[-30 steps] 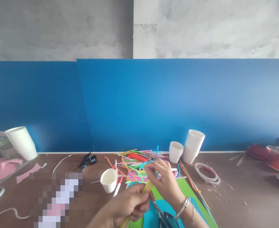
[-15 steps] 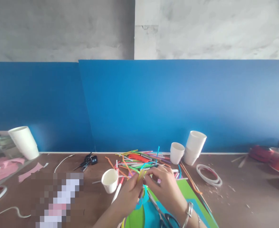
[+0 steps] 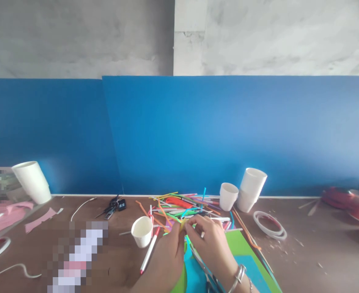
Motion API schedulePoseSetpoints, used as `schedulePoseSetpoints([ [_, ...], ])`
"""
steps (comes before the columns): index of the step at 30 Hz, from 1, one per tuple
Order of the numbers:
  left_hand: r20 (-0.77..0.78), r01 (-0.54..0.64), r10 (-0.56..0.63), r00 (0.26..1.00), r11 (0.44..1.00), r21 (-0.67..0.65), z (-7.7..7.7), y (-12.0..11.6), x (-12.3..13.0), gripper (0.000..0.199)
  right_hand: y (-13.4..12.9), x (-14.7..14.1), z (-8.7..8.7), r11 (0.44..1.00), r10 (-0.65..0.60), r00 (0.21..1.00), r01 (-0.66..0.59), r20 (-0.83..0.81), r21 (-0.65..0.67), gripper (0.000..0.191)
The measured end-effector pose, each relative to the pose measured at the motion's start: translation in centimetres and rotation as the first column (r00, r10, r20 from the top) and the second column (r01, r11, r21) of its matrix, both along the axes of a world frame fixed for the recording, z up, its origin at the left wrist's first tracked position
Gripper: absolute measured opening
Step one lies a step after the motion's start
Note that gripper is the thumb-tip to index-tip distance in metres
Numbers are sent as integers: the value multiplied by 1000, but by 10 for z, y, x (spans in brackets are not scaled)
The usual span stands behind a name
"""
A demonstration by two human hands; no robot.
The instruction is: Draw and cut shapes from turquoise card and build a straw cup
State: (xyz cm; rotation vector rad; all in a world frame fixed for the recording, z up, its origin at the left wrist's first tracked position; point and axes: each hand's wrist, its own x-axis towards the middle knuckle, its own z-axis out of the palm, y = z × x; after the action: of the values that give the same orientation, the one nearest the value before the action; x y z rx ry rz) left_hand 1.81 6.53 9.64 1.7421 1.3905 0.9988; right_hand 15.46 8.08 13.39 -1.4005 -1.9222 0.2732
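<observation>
My left hand is closed, its thumb and fingers pinching a small yellow strip, perhaps paper. From the other side, my right hand pinches the same strip, so the fingertips of both hands meet. Most of the strip is hidden by fingers. Below the hands lie scissors, partly covered by my right hand, on a blue sheet and a green sheet. A white marker with red ends rests beside my left hand.
Colourful straws are heaped behind my hands. A white paper cup stands left of them. Another cup and a cup stack stand right. Keys and a roll of white tape lie farther out.
My left hand has turned and moved slightly up and right, so its back faces the camera. Less of the yellow strip shows, and more of the marker is visible.
</observation>
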Motion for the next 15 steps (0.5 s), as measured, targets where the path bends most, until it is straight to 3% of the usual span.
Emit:
schedulePoseSetpoints([
  [6,-113,3,3,994,998,57,2,-4,0,33,-1,2,6,986,3,996,-17,-85,-165,25],
  [10,-92,27,-20,996,997,67,4,-4,0,31,-1,5,9,956,23,980,-80,-200,-282,27],
  [15,1,54,-54,999,998,26,11,-6,2,28,0,7,10,946,34,968,-110,-248,-304,26],
])
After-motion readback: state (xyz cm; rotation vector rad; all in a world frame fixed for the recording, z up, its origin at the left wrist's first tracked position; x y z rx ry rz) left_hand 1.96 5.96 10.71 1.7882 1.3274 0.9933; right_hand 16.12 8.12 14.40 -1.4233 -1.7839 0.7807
